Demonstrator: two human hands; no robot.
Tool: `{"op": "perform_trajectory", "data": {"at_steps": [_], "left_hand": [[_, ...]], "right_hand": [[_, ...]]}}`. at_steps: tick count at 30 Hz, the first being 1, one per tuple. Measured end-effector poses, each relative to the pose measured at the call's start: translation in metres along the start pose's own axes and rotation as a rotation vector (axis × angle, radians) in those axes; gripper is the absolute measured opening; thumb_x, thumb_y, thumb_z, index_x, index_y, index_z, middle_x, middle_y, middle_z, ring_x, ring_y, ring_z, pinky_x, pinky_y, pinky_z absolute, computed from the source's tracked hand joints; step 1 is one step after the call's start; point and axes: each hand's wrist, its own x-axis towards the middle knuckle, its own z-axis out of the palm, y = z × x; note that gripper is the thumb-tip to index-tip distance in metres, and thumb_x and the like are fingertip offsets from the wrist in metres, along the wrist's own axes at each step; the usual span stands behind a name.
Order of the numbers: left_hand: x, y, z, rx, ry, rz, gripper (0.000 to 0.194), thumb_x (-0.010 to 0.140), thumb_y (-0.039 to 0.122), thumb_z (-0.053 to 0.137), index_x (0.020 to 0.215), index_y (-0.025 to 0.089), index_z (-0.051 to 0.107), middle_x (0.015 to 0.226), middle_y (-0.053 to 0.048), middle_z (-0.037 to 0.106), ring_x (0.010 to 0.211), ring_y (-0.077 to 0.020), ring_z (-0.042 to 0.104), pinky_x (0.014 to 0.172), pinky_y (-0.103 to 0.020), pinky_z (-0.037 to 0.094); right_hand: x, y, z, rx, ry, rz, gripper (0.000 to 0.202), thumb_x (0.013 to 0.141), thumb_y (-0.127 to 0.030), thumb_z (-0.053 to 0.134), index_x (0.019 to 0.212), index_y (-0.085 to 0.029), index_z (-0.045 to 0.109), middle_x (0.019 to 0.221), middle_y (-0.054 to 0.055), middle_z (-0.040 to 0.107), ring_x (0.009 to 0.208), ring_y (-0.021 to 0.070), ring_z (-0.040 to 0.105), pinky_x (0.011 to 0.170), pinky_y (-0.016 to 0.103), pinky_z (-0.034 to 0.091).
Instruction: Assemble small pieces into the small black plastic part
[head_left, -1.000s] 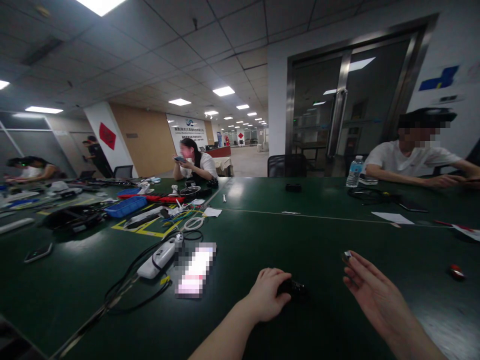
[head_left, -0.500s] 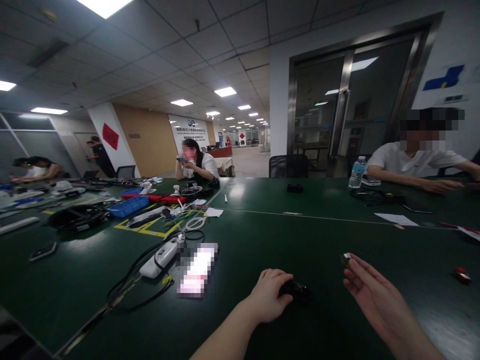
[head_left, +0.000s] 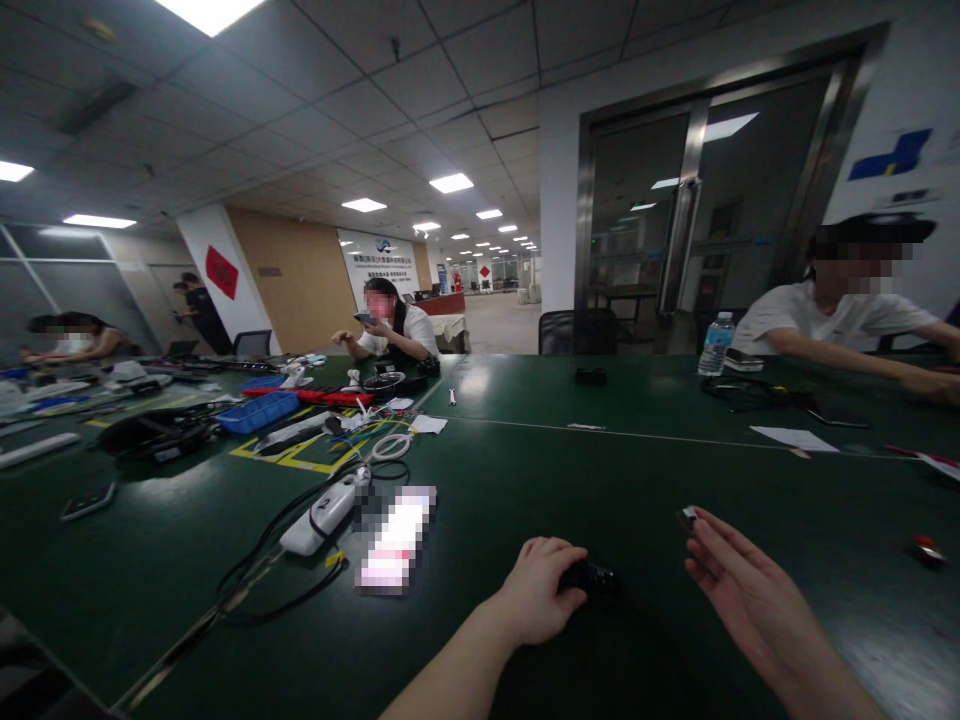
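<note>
My left hand is wrapped round one end of a small black object that rests on the green table; its kind is hard to make out. To the right, my right hand is raised above the table. Its thumb and forefinger pinch a tiny dark and silvery piece, too small to name, while the other fingers are loosely curled. A small red and silver object lies on the table at the far right.
Left of my hands lie a lit phone, a white power strip with black cables, and a blue tray. Across the table are a water bottle, a paper sheet and two seated people.
My hands have hardly moved. At the right, the seated person has shifted and reaches further right. The person holding a phone across the table has raised the other hand.
</note>
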Motion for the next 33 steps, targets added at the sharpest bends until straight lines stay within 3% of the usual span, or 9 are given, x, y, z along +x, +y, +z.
{"op": "perform_trajectory", "data": {"at_steps": [10, 20, 28, 33], "left_hand": [[-0.001, 0.002, -0.001, -0.013, 0.0, -0.006, 0.051, 0.083, 0.03, 0.056, 0.131, 0.032, 0.04, 0.131, -0.001, 0.044, 0.123, -0.0269, 0.032, 0.101, -0.045, 0.028], [0.001, 0.0, 0.002, 0.012, 0.018, 0.014, 0.049, 0.082, 0.029, 0.057, 0.129, 0.03, 0.042, 0.128, -0.001, 0.046, 0.12, -0.0266, 0.035, 0.101, -0.044, 0.029], [0.002, 0.002, 0.003, 0.026, 0.045, 0.027, 0.048, 0.08, 0.026, 0.057, 0.127, 0.028, 0.046, 0.127, -0.001, 0.049, 0.12, -0.0245, 0.038, 0.104, -0.041, 0.026], [0.001, 0.002, 0.002, 0.019, 0.038, 0.022, 0.048, 0.081, 0.025, 0.056, 0.128, 0.029, 0.045, 0.127, -0.002, 0.048, 0.12, -0.0245, 0.037, 0.103, -0.041, 0.027]], "right_hand": [[0.0, 0.001, 0.0, -0.03, -0.005, 0.012, 0.044, 0.047, -0.031, 0.085, 0.088, -0.028, 0.069, 0.097, -0.002, 0.064, 0.079, 0.0136, 0.056, 0.058, 0.017, 0.051], [0.006, 0.008, -0.007, -0.145, -0.065, -0.044, 0.048, 0.052, -0.039, 0.082, 0.096, -0.029, 0.066, 0.103, -0.001, 0.063, 0.086, 0.017, 0.056, 0.064, 0.023, 0.051], [-0.005, 0.013, 0.004, -0.353, -0.106, -0.182, 0.048, 0.058, -0.046, 0.076, 0.099, -0.024, 0.066, 0.106, 0.005, 0.065, 0.1, 0.0257, 0.057, 0.075, 0.034, 0.049], [-0.011, 0.018, 0.011, -0.538, -0.173, -0.248, 0.043, 0.062, -0.044, 0.072, 0.098, -0.023, 0.066, 0.102, 0.006, 0.067, 0.098, 0.0249, 0.059, 0.082, 0.037, 0.048]]}}
